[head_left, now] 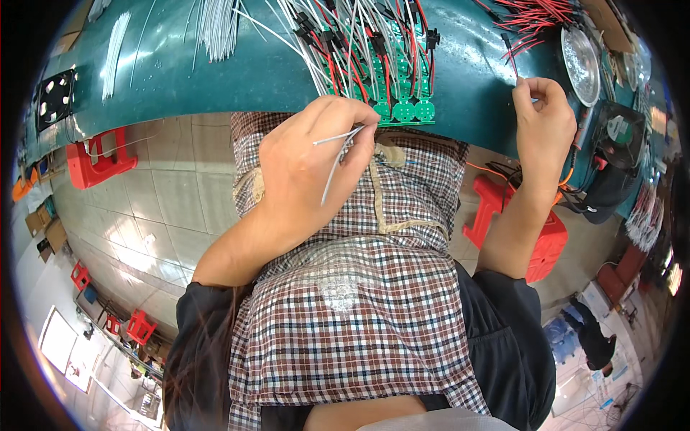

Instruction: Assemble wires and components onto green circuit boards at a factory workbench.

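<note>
My left hand [302, 151] is closed at the near edge of the bench, its thumb and fingers pinched round thin white wires [334, 161] whose ends stick out across the hand. Just beyond its fingertips lies a panel of round green circuit boards [405, 111]. Red, black and white wires with black plug connectors [377, 43] cover much of that panel. Farther right, my right hand [545, 111] pinches the near end of a thin dark lead [512, 57] with some red on it. The lead points away from me over the bench.
A round metal dish [580, 66] stands beyond my right hand, near a pile of red wires [535, 21]. Bundles of white wires [218, 32] lie at the far left. Small fans [619, 133] sit at both sides of the green bench [180, 90]. Red stools [100, 158] stand below.
</note>
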The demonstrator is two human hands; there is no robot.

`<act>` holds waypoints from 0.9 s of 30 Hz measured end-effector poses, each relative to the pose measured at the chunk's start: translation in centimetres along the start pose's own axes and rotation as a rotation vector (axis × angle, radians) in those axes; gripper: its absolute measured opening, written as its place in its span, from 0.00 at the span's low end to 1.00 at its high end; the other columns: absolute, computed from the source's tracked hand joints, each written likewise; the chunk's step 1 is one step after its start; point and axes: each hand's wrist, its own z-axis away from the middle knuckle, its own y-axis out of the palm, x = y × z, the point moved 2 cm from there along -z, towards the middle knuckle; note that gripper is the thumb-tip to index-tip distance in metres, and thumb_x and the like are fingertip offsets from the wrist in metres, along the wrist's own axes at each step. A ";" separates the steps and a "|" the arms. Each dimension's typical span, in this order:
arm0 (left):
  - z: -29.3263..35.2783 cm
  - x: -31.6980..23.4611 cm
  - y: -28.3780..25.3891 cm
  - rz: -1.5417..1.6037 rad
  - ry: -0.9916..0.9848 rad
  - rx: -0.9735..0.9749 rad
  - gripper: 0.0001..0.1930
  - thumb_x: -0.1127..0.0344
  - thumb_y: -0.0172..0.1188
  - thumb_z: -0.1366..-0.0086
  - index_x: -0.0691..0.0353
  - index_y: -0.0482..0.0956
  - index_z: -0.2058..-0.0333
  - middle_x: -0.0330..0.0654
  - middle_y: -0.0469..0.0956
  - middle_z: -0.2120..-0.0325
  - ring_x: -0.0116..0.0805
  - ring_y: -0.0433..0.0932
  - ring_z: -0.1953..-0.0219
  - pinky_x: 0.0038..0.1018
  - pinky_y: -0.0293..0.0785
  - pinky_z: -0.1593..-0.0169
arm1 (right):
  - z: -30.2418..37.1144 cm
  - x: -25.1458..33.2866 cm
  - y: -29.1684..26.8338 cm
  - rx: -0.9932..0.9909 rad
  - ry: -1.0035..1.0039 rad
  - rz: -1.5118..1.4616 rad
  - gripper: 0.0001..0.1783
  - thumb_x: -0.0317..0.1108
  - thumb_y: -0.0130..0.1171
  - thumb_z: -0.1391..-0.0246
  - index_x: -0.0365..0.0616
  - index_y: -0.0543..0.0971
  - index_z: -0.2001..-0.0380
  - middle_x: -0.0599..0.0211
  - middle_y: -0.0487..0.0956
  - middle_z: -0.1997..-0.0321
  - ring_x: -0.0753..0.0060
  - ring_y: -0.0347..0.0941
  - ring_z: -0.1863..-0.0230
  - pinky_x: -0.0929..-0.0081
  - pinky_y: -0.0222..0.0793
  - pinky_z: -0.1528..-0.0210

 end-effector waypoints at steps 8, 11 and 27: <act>0.0 0.0 0.1 -0.009 0.008 0.003 0.08 0.79 0.67 0.45 0.61 0.81 0.67 0.39 0.82 0.69 0.28 0.83 0.69 0.21 0.79 0.70 | 0.4 -0.4 -0.5 -0.042 0.037 -0.152 0.11 0.33 0.66 0.46 0.34 0.82 0.66 0.66 0.79 0.77 0.81 0.69 0.80 0.78 0.66 0.74; -0.1 -0.2 0.1 -0.029 -0.005 0.012 0.08 0.79 0.67 0.46 0.61 0.80 0.68 0.39 0.82 0.70 0.28 0.83 0.70 0.22 0.79 0.70 | 0.6 -0.5 -0.4 -0.059 0.039 -0.227 0.10 0.31 0.66 0.45 0.34 0.82 0.65 0.68 0.79 0.76 0.85 0.69 0.79 0.82 0.65 0.74; -0.4 -0.5 0.4 -0.086 -0.062 0.037 0.08 0.72 0.69 0.44 0.61 0.80 0.66 0.39 0.83 0.71 0.32 0.83 0.72 0.25 0.78 0.71 | 1.5 -0.7 -0.5 0.045 0.119 -0.804 0.13 0.25 0.65 0.42 0.30 0.81 0.55 0.63 0.83 0.67 0.79 0.79 0.70 0.83 0.76 0.67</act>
